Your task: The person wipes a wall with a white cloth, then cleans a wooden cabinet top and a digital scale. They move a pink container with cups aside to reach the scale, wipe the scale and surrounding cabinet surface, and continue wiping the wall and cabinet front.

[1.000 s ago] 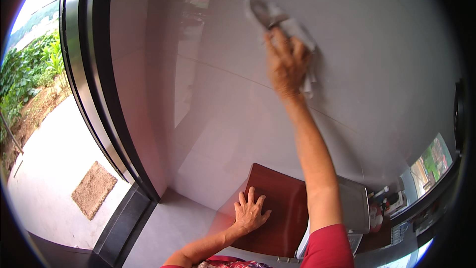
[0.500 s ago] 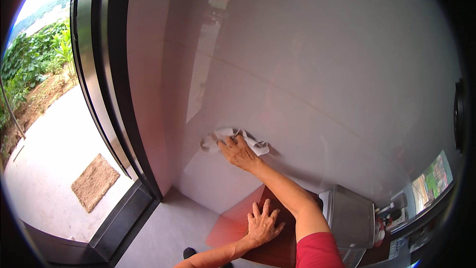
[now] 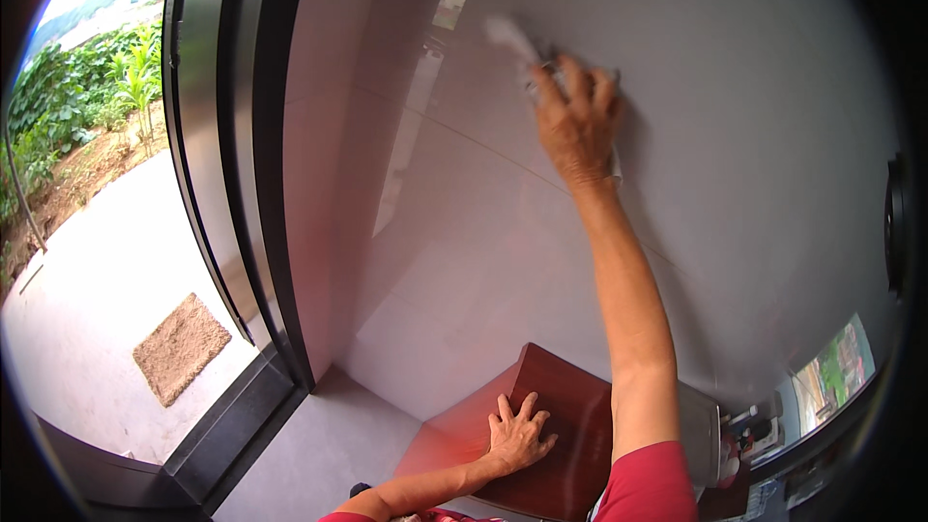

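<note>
Gripping a blurred white cloth point(image 3: 510, 36) against the grey wall point(image 3: 754, 164), the right hand point(image 3: 580, 124) is curled; the left hand point(image 3: 519, 440) rests spread on a red-brown panel point(image 3: 575, 416). Leftward, a brown mat point(image 3: 182, 348) lies outside the black doorframe point(image 3: 273, 164).

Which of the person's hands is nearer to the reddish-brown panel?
The left hand: it rests on the reddish-brown panel, fingers spread. The right hand is well away from it, higher up, holding a whitish cloth against the grey wall.
</note>
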Demonstrator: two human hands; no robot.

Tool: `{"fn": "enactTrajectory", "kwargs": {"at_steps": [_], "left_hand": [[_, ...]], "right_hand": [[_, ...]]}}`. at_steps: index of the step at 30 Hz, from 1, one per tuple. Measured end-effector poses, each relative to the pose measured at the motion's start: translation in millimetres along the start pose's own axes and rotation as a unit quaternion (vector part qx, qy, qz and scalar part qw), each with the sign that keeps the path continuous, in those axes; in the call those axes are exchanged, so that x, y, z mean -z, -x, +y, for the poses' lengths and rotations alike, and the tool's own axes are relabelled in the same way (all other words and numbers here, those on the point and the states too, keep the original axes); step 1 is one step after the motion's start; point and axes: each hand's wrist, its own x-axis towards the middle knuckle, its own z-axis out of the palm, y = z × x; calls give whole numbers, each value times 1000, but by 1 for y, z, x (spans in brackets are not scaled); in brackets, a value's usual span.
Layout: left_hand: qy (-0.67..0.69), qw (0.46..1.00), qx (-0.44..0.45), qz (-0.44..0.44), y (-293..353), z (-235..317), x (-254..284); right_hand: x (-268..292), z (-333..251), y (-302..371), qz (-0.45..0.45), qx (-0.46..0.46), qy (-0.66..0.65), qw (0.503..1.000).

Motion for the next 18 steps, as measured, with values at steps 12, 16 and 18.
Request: {"fn": "enactTrajectory", "kwargs": {"at_steps": [12,16,18], "left_hand": [[49,999,-21,11,2,-4,0],[51,998,-17,8,4,-3,1],[67,998,-4,-1,3,-3,0]], "right_hand": [[-36,-123,93,-84,148,-147,974],[-24,-155,166,-178,257,-174,934],[-20,-168,202,-198,291,-197,915]]}}
